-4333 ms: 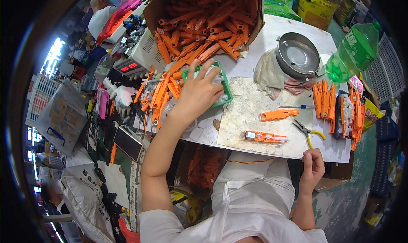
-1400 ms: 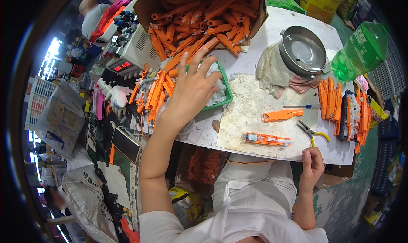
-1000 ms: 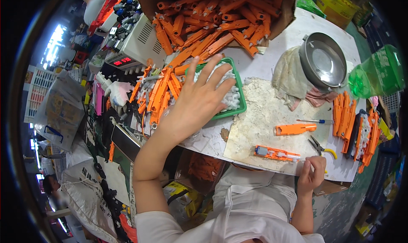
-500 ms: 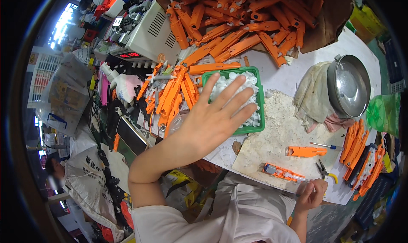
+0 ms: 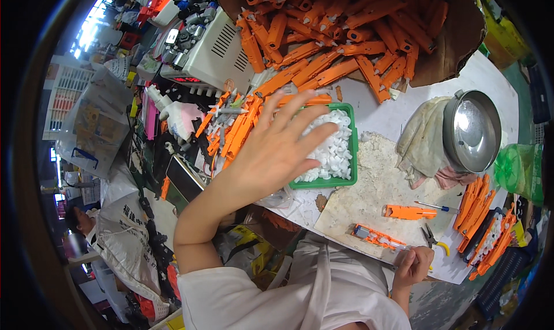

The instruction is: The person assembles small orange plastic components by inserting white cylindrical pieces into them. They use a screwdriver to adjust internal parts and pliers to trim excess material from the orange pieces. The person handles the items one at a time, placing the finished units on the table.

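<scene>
My left hand (image 5: 271,148), fingers spread and nothing in them, hovers over the left side of a green tray (image 5: 354,151) filled with small white plastic pieces (image 5: 333,151). It hides part of that tray and some orange parts behind it. At the front edge of the worn board, my right hand (image 5: 414,265) is closed beside the clear end of an orange assembly (image 5: 376,236) with a blue-grey tip. Its curled fingers hide whatever they may hold. An orange shell (image 5: 408,212) lies just beyond, with pliers (image 5: 430,237) and a screwdriver (image 5: 435,206) nearby.
A carton (image 5: 459,53) heaped with orange parts fills the back. A metal bowl (image 5: 473,132) rests by a cloth (image 5: 424,137) at the right. More orange parts (image 5: 476,203) stand in rows there. A white powered instrument (image 5: 216,50) and a phone-like device (image 5: 183,180) are at left.
My left hand has drawn left across the tray, uncovering more white pieces. The whole view has shifted slightly. My right hand stays closed beside the orange assembly.
</scene>
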The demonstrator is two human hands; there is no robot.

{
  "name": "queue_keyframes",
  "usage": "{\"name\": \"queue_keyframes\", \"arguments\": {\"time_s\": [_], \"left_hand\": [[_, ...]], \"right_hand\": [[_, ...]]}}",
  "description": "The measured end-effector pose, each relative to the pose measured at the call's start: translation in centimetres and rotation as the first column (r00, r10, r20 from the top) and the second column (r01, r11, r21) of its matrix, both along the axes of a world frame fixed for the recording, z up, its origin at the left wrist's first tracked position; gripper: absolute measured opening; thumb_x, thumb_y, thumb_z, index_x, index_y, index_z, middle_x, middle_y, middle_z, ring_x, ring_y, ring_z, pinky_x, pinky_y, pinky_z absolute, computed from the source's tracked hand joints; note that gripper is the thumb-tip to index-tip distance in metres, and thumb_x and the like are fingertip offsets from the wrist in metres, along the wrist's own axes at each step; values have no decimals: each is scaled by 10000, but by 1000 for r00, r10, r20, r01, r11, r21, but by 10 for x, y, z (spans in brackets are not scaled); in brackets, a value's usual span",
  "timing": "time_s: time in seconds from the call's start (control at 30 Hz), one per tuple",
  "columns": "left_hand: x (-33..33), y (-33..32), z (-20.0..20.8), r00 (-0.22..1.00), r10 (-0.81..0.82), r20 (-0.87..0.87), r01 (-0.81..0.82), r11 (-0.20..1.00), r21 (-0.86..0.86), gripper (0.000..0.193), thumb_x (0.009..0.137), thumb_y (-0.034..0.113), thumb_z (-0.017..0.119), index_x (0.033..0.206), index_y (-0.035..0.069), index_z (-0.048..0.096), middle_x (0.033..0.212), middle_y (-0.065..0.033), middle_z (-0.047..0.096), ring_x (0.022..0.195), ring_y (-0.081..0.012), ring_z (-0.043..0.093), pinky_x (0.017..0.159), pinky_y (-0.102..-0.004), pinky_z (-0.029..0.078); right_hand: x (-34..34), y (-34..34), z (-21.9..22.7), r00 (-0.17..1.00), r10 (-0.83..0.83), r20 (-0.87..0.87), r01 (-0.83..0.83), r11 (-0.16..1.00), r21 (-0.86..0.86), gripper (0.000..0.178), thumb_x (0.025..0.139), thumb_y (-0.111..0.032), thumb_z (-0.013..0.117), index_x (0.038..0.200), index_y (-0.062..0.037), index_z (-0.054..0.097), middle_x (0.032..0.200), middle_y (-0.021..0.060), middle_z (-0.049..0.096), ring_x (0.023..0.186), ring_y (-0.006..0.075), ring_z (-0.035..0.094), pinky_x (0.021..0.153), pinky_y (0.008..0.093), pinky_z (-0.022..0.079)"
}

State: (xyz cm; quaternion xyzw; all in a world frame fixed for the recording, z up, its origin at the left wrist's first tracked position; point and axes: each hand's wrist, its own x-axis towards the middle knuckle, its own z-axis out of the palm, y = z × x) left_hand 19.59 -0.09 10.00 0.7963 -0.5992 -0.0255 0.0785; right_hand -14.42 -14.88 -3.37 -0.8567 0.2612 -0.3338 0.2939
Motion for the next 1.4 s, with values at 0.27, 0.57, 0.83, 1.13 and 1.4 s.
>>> {"name": "queue_keyframes", "arguments": {"time_s": [0.27, 0.57, 0.83, 1.13, 1.4], "left_hand": [[-17, 33, -17, 967, 248, 54, -247, 969, -22, 407, 758, 208, 704, 1131, 103, 583, 1176, -94, 489, 1244, -332, 366, 1073, -531, 229], [-17, 34, -20, 966, 257, 15, -254, 959, -124, 322, 798, 207, 671, 1101, 113, 611, 1168, -93, 498, 1258, -329, 353, 1068, -532, 225], [11, 28, -22, 983, 159, -96, -168, 981, -96, 243, 840, 251, 620, 1009, 77, 643, 1131, -131, 463, 1196, -338, 365, 1068, -538, 211], [16, 27, -16, 984, 165, -65, -171, 980, -100, 294, 821, 286, 638, 1059, 113, 632, 1212, -137, 429, 1274, -361, 298, 1083, -553, 190], [16, 26, -27, 981, 63, -185, -71, 997, -37, 388, 817, 398, 613, 1045, 85, 631, 1264, -154, 418, 1334, -374, 225, 1085, -590, 140]], "right_hand": [[1, 0, 2, 1000, 24, -19, -24, 1000, 1, 41, 863, -26, 570, 878, 12, 564, 734, 113, 557, 689, 250, 501, 640, 348, 397], [2, 2, 1, 1000, 13, -15, -13, 1000, 2, 42, 880, -19, 547, 872, 22, 555, 765, 122, 554, 725, 239, 498, 669, 338, 395], [6, 2, 6, 998, 11, -54, -12, 1000, -11, 50, 885, -19, 540, 863, 24, 554, 765, 117, 552, 718, 241, 492, 663, 340, 386], [3, 4, 1, 997, -39, -66, 37, 999, -25, 58, 872, -36, 567, 837, 10, 565, 737, 104, 556, 690, 240, 492, 616, 337, 389], [5, 4, 1, 993, -65, -100, 62, 997, -36, 79, 876, -45, 561, 827, 16, 559, 741, 110, 549, 694, 246, 492, 608, 336, 386]]}}
